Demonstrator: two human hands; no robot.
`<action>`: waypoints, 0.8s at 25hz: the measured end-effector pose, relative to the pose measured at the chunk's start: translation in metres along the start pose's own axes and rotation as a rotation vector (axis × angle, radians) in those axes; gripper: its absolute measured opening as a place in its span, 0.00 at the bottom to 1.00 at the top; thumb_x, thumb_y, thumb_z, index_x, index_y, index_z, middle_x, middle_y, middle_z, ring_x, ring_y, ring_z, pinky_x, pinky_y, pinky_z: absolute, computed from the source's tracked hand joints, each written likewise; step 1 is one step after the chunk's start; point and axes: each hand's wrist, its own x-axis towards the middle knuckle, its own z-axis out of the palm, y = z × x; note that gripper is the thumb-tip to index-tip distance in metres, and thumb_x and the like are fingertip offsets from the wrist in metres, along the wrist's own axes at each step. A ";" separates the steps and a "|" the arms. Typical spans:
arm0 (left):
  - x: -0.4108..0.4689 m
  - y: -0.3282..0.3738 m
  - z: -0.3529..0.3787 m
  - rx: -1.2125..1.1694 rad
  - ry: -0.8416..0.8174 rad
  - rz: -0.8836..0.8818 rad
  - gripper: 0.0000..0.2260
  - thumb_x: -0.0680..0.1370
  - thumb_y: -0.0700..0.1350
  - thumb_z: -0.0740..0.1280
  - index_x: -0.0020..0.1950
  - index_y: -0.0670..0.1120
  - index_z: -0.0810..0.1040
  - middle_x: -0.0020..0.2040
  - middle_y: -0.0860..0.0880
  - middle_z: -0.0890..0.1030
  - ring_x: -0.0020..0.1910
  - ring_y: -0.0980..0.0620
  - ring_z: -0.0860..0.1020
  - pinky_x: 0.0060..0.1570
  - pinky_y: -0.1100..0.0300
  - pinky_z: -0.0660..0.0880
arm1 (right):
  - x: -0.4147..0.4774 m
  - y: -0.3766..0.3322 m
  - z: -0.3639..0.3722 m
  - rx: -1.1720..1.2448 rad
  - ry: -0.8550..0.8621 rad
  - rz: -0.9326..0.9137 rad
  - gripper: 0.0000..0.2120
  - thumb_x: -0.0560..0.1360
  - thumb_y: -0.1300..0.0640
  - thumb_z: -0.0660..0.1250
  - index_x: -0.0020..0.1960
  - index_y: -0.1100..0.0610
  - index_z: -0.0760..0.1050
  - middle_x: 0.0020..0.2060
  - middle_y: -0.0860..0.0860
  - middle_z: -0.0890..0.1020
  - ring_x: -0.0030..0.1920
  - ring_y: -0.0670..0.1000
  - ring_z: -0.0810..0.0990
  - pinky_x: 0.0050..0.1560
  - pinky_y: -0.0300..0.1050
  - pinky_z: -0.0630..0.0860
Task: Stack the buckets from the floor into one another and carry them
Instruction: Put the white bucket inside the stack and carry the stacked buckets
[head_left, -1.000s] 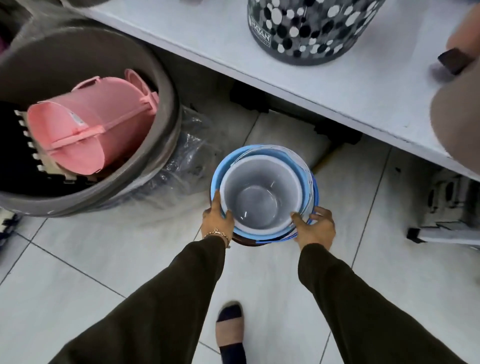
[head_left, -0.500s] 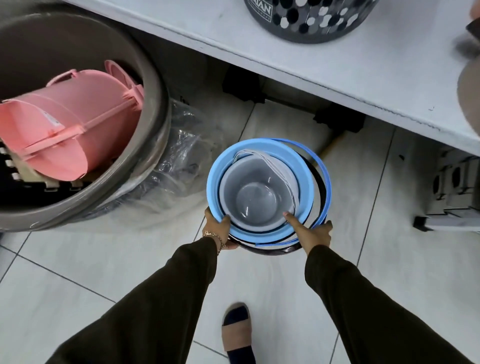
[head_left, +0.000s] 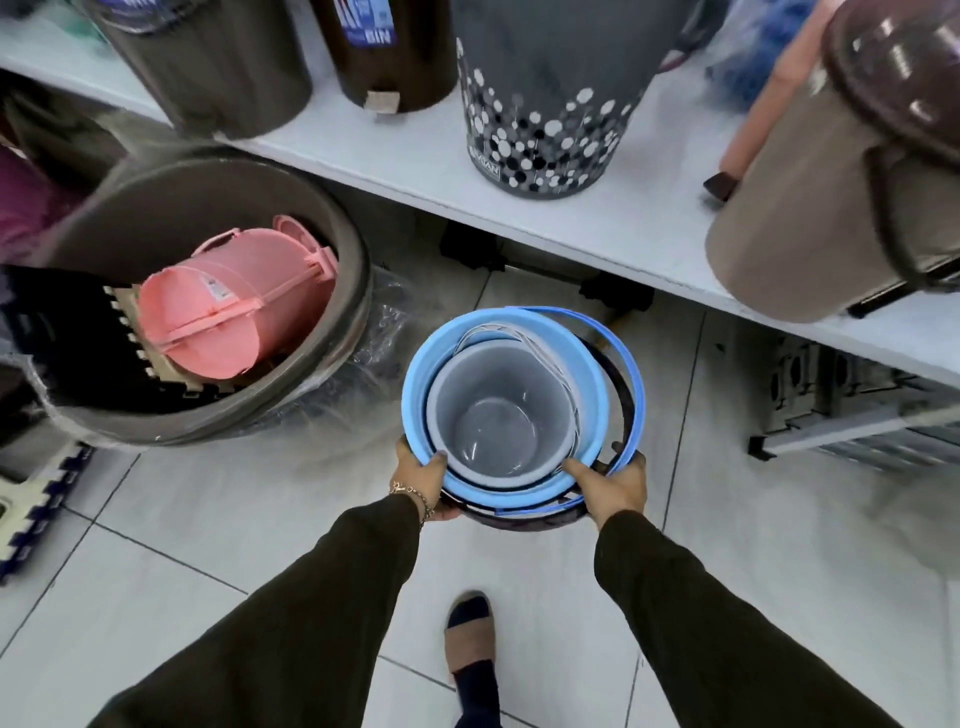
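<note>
Gleaming tiled floor (head_left: 218, 525) below white shelf (head_left: 613, 228)

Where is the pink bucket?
In the head view, the pink bucket lies on its side inside the big brown tub on the left, beside the stacked buckets.

Grey bucket (head_left: 501, 415) in my grip — smooth plastic, faint sheen; blue bucket (head_left: 415, 384) around it, matt plastic. Pink bin (head_left: 234, 306) — matt plastic. Floor tiles (head_left: 208, 519) glossy; clear wrap (head_left: 374, 353) crinkled film.
</note>
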 end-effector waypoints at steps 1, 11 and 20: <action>-0.027 0.009 -0.007 -0.019 0.004 0.027 0.19 0.81 0.45 0.62 0.70 0.52 0.60 0.51 0.44 0.75 0.41 0.37 0.81 0.40 0.40 0.81 | -0.025 -0.015 -0.013 0.012 0.006 -0.032 0.32 0.65 0.63 0.78 0.65 0.59 0.68 0.55 0.57 0.81 0.53 0.58 0.81 0.62 0.55 0.77; -0.290 0.089 -0.078 -0.165 -0.048 0.262 0.17 0.81 0.44 0.62 0.68 0.52 0.61 0.58 0.41 0.74 0.46 0.35 0.79 0.39 0.43 0.81 | -0.249 -0.153 -0.123 0.130 -0.012 -0.312 0.24 0.66 0.64 0.77 0.56 0.54 0.69 0.51 0.56 0.82 0.49 0.55 0.82 0.52 0.47 0.78; -0.387 0.224 -0.107 -0.265 -0.067 0.679 0.17 0.79 0.43 0.66 0.64 0.52 0.65 0.60 0.43 0.78 0.52 0.41 0.80 0.47 0.43 0.81 | -0.328 -0.318 -0.162 0.125 0.075 -0.676 0.29 0.65 0.63 0.78 0.62 0.61 0.68 0.51 0.52 0.79 0.51 0.52 0.78 0.55 0.43 0.72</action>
